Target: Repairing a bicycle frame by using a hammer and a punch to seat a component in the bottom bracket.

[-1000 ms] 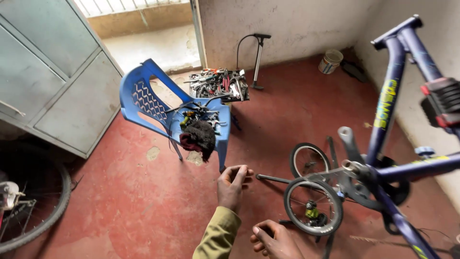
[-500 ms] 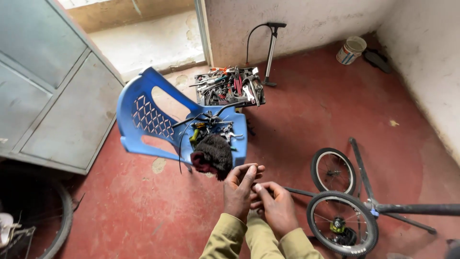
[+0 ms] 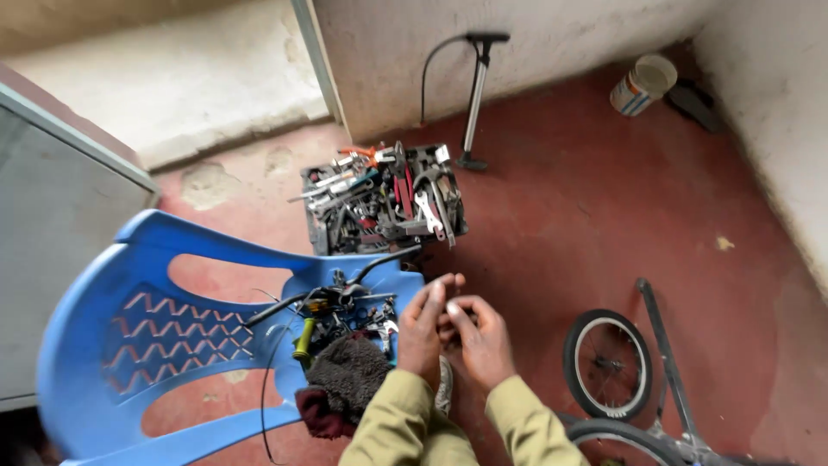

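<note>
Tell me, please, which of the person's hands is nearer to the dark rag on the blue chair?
Left. The left hand is right beside the dark rag, just to its right; the right hand sits beyond the left hand, farther from the rag.

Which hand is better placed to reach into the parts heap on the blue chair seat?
Left, probably. The left hand hangs beside the parts heap on the blue chair; the right hand lies farther out, over the red floor, and would have to cross it.

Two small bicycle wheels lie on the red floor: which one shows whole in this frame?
The upper small black-tyred wheel, right of the hands, shows its full rim and spokes; the other wheel below it is cut off by the frame's bottom edge.
</note>
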